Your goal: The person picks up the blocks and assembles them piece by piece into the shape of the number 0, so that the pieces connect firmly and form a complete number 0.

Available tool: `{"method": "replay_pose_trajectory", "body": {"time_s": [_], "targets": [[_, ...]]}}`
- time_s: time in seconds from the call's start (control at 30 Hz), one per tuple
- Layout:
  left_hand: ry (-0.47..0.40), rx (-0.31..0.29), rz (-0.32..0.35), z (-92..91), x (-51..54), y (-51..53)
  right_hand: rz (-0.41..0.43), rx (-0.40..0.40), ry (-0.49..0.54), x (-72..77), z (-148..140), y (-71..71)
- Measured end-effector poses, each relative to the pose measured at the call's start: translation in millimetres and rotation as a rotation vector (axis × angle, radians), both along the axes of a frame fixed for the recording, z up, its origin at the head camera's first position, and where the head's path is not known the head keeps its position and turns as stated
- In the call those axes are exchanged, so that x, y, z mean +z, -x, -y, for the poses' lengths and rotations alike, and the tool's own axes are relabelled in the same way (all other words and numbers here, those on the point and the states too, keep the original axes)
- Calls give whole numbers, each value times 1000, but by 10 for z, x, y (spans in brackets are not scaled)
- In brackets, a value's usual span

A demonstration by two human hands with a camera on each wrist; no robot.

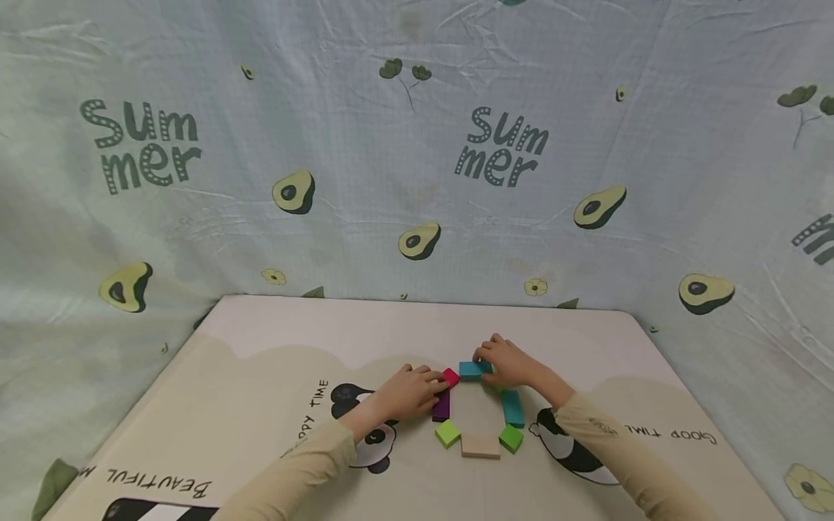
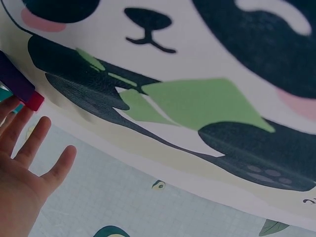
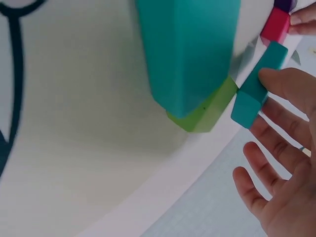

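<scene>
Several coloured blocks form a ring on the table. At its far side my right hand pinches a teal block between thumb and fingers, with the other fingers spread. My left hand reaches in from the left, its fingertips touching a red block. In the left wrist view the fingers of that hand look fairly straight. A purple block adjoins the red one. Beside the right hand, a green block is mostly hidden in the head view, next to a second teal block.
Nearer the body, a light green block, a plain wooden block and a green block make up the ring's front. The table top bears printed pandas and lettering. A patterned cloth hangs behind its far edge.
</scene>
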State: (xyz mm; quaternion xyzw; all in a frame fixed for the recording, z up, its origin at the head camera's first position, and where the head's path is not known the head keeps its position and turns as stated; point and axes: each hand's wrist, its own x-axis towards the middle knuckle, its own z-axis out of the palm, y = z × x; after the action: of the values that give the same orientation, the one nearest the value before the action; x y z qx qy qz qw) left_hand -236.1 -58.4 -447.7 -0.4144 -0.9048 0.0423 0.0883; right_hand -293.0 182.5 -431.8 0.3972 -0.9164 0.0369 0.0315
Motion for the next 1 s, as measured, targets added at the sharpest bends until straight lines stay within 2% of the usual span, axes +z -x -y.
{"method": "replay_pose_trajectory", "body": {"time_s": [0.23,0.37,0.57,0.63,0.73,0.83,0.87,1.0], "targets": [[-1,16,35,5,26,-1,114,8,12,65,31,116],[2,16,31,3,16,5,156,-2,10,95,46,144],[10,15,26,-7,-4,12,229,-16,53,62,36,191],[9,16,30,-8,0,9,222,20,72,19,7,233],[3,18,33,-6,11,3,229,28,77,0,-8,245],[-2,17,33,-3,18,-1,230,13,75,-7,-3,231],[-2,16,32,-3,17,-2,245,-20,64,15,16,199],[-2,15,27,-3,17,-6,214,-43,35,27,32,152]]}}
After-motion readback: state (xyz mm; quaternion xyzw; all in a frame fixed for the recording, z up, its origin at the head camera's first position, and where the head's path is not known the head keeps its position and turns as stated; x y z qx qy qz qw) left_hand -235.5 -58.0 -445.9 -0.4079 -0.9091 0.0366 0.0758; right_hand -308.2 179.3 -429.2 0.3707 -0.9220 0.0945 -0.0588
